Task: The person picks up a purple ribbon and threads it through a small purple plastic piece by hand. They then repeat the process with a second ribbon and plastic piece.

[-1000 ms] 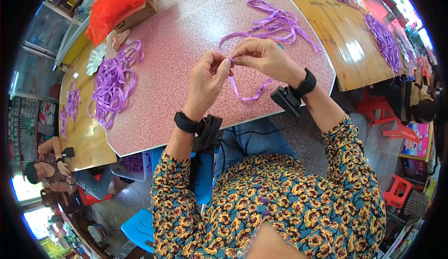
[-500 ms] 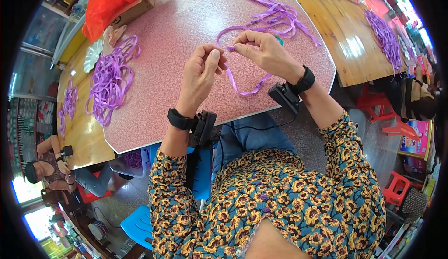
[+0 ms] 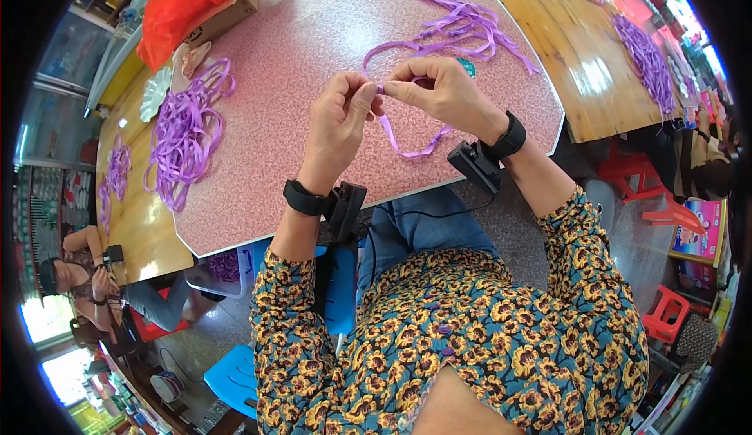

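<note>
Above the pink speckled tabletop (image 3: 274, 145), both my hands meet at a purple ribbon strap (image 3: 407, 155). Thumb and fingers of my left hand (image 3: 338, 121) pinch one part of it. My right hand (image 3: 446, 98) pinches it close beside, the two thumb tips nearly touching at a small dark purple piece. A loop of the strap hangs below my hands, and another stretch curves up behind them toward a loose bunch of purple straps (image 3: 470, 27). A small teal object (image 3: 467, 67) lies just beyond my right hand, its kind unclear.
On the left lies a big heap of purple straps (image 3: 186, 133), near a red plastic bag (image 3: 188, 4) on a cardboard box (image 3: 223, 23). More straps (image 3: 646, 63) lie on the wooden table at right. Another person (image 3: 86, 278) sits at lower left, by a blue stool (image 3: 235, 376).
My hands have come together, closing the small gap between their fingertips at the strap. At left, the other person's hands and arm have shifted.
</note>
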Action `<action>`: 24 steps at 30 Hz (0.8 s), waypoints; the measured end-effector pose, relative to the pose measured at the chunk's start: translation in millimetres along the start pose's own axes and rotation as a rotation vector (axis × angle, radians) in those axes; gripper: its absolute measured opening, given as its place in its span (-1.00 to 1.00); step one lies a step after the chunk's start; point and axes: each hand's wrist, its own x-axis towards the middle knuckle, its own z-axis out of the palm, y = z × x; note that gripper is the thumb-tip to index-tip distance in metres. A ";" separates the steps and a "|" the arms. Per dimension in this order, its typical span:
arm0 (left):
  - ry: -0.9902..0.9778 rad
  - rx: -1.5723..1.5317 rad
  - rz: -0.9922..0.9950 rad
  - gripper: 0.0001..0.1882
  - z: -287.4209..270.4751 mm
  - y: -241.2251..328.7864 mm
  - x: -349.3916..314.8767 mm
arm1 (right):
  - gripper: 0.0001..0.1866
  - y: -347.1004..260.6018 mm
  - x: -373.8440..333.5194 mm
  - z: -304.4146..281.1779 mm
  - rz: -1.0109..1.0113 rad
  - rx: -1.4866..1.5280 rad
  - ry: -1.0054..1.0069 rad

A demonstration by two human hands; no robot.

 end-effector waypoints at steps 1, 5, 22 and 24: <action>-0.001 0.000 0.000 -0.84 -0.2 -0.7 0.0 | -0.81 -2.3 -0.9 0.5 0.012 0.026 0.020; -0.022 -0.035 -0.027 -0.84 -4.3 -3.6 -0.5 | -0.80 0.9 -0.6 1.7 0.020 0.110 0.009; -0.019 0.240 0.044 -0.86 -5.6 8.8 2.0 | -0.77 8.9 -3.5 -6.0 0.030 0.090 0.014; -0.001 0.059 -0.019 -0.84 -13.5 8.4 0.5 | -0.77 4.6 -6.1 -9.6 0.079 0.065 -0.027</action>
